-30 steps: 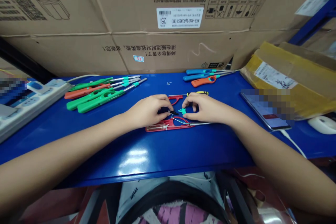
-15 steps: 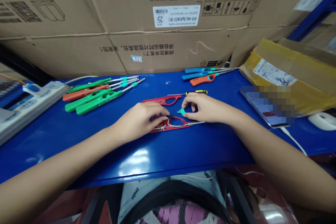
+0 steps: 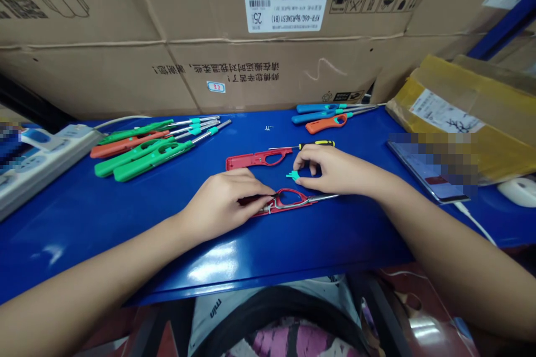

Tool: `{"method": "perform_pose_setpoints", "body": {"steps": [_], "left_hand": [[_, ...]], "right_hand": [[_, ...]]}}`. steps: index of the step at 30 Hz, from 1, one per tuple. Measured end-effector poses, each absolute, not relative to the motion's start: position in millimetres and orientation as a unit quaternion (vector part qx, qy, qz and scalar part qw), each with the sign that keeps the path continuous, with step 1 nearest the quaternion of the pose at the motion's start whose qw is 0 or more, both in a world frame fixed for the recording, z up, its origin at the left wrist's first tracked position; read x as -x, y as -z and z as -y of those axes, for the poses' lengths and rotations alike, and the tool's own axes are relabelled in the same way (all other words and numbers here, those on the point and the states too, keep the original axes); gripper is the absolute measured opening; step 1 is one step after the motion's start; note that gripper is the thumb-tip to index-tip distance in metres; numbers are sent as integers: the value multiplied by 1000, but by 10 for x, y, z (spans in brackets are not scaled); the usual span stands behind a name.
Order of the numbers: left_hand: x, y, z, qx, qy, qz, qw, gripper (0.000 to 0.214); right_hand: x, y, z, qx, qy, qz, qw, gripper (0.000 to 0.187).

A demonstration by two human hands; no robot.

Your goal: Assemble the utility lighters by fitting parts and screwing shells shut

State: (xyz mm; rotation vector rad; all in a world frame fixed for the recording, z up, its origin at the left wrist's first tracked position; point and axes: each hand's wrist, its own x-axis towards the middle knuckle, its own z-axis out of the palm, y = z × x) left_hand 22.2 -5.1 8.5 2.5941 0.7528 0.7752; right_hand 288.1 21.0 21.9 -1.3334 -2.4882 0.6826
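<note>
An opened red lighter (image 3: pixel 288 206) lies on the blue table with its metal rod pointing right. White and dark wires run inside it around the trigger ring. My left hand (image 3: pixel 221 201) is over its handle, finger and thumb closed on a small black part (image 3: pixel 277 195), mostly hidden. Just above the ring, my right hand (image 3: pixel 330 170) pinches a small teal lighter trigger (image 3: pixel 294 175) between thumb and fingers, clear of the lighter. Behind the hands rests the loose red half shell (image 3: pixel 247 160), inner side up, with a yellow and black screwdriver (image 3: pixel 320 144) beside its right end.
Green lighters (image 3: pixel 153 160) and an orange-red one (image 3: pixel 128 146) lie at left by a white power strip (image 3: pixel 58 150). Blue lighters (image 3: pixel 314 117) and an orange one (image 3: pixel 320 125) lie at back right. A phone (image 3: pixel 422 170) and yellow-taped box (image 3: pixel 444 117) are at right; a large carton (image 3: pixel 234 72) stands behind.
My left hand has lowered the black part from above the red lighter to its handle by the ring. My right hand still holds the teal trigger. The view has shifted slightly.
</note>
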Motion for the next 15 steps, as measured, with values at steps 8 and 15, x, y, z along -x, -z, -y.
{"method": "perform_pose_setpoints", "body": {"steps": [8, 15], "left_hand": [[-179, -75, 101, -933, -263, -232, 84, 26], [-186, -59, 100, -936, -251, -235, 71, 22]], "right_hand": [[-2880, -194, -221, 463, -227, 848, 121, 20], [-2903, -202, -212, 444, -193, 868, 110, 18]]}}
